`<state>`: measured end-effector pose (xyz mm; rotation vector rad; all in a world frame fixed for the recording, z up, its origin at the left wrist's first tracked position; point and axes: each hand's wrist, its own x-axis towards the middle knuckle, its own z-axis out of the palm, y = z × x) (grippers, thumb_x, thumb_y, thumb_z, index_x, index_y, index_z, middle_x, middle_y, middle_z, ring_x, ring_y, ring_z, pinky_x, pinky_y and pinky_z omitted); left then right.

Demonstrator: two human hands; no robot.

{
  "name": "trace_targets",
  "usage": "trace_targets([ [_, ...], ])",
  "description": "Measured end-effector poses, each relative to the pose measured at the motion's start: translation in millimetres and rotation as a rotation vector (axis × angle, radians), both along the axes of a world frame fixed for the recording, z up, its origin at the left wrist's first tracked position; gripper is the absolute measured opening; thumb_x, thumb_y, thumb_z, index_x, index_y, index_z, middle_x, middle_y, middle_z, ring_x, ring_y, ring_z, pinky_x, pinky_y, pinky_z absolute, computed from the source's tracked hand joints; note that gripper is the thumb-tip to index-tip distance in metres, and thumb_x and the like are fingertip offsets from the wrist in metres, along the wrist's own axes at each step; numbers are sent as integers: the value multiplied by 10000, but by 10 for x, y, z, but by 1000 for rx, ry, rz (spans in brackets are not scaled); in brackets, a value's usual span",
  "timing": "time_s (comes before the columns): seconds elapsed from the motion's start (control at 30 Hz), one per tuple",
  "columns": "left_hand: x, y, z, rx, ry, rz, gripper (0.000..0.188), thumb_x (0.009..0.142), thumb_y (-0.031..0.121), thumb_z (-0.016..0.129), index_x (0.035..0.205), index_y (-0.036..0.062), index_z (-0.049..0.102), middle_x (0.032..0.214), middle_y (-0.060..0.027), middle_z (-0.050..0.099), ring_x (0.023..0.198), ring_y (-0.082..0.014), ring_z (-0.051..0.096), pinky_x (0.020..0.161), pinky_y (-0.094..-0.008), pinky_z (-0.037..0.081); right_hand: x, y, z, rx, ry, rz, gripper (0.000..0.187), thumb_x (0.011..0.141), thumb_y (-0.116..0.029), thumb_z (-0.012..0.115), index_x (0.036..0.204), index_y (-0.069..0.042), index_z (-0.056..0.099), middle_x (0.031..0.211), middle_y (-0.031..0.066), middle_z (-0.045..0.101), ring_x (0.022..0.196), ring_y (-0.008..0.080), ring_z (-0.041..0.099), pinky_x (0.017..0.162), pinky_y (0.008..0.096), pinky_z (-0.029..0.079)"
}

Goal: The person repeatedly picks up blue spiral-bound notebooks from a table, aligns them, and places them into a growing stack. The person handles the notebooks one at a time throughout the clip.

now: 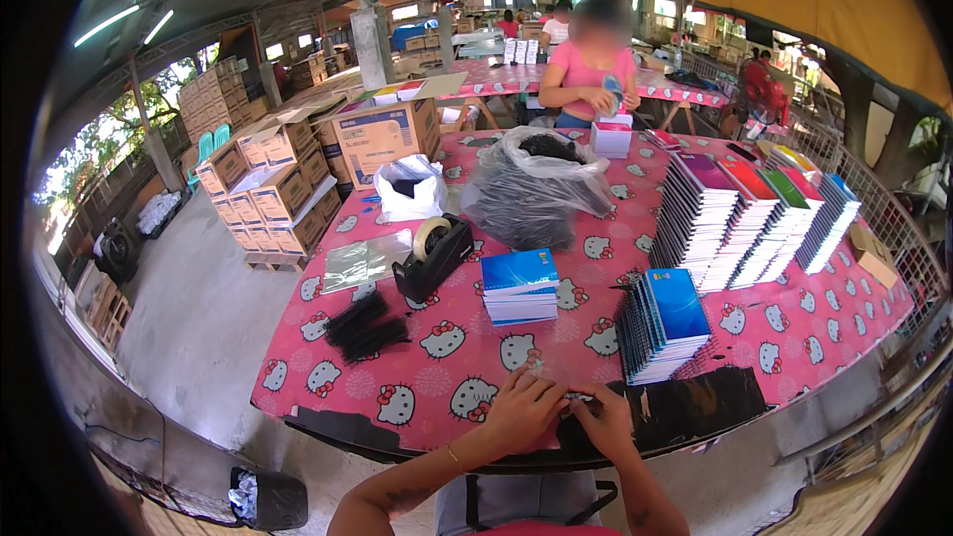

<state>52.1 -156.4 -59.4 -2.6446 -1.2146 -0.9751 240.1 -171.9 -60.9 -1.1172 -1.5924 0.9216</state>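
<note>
At the near edge of the pink table, my left hand (523, 406) and my right hand (603, 422) are close together, almost touching. Both have bent, closed fingers, and something small and pale shows between their fingertips, too small to name. Beyond them sits a short stack of blue-covered notebooks (520, 285). To the right of my right hand stands a taller stack of blue spiral notebooks (675, 308). Bundles of thin black bristle-like strands (367, 333) lie to the left. Behind these are a black tape dispenser (434, 260) and flat clear plastic sleeves (367, 260).
Tall spiral notebook stacks (695, 203) line the right side. A big clear bag of black strands (531, 189), a white bag (410, 189) and a cardboard box (387, 144) fill the back. Across the table, a co-worker in pink (593, 74) handles items. The near edge has torn black patches (695, 409).
</note>
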Motion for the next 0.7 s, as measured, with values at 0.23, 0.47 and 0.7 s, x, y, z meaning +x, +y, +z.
trace_targets([
  [0.23, -52, -29, 26, -15, 51, 25, 293, 915, 220, 627, 1177, 88, 635, 1059, -89, 649, 1014, -284, 630, 999, -464, 448, -67, 63, -258, 37, 166, -13, 265, 904, 38, 666, 1168, 34, 653, 1054, 134, 699, 898, 183, 712, 767, 286, 594],
  [0.47, -98, -72, 22, -77, 23, 54, 273, 939, 224, 612, 1172, 84, 642, 1040, -89, 653, 960, -292, 649, 953, -460, 469, -80, 56, -243, 73, 89, -30, 234, 894, 17, 691, 1127, 13, 686, 1057, 130, 701, 917, 171, 703, 750, 279, 589],
  [0.7, -126, -92, 26, -77, -7, 39, 287, 900, 176, 635, 1174, 91, 638, 1018, -81, 657, 947, -284, 651, 928, -447, 477, -74, 40, -221, -21, 100, 3, 234, 892, 3, 700, 1126, 8, 691, 1068, 124, 699, 928, 165, 697, 757, 271, 583],
])
